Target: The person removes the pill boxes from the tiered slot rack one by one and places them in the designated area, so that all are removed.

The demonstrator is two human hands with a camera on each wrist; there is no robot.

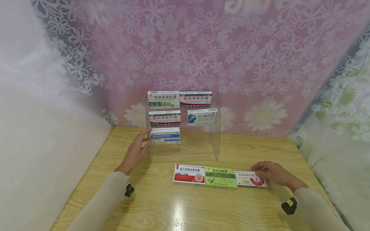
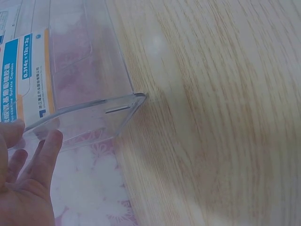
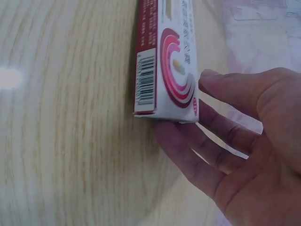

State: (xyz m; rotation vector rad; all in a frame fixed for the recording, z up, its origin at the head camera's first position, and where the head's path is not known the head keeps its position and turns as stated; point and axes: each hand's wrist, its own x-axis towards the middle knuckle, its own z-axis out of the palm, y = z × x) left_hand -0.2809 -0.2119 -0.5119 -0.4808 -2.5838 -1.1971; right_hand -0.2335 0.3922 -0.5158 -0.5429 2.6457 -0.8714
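A clear tiered display rack (image 1: 199,150) stands on the table, holding several medicine boxes. My left hand (image 1: 135,153) rests at its left side, fingers loosely extended beside the clear side panel (image 2: 94,120). Beside those fingertips, a white-and-blue medicine box (image 1: 165,136) sits on the lower tier. In front of the rack, a red-and-white box (image 1: 189,174), a green box (image 1: 221,177) and a white box with pink curves (image 1: 251,179) lie in a row. My right hand (image 1: 273,173) grips the pink-curved box at its right end, thumb along one edge and fingers around the end.
The top tier holds a white-and-green box (image 1: 163,99) and a red-and-green box (image 1: 196,100). Below them are another red-and-green box (image 1: 164,118) and a pale box with a blue picture (image 1: 202,116). Floral curtains (image 1: 199,48) surround the wooden table (image 1: 138,205).
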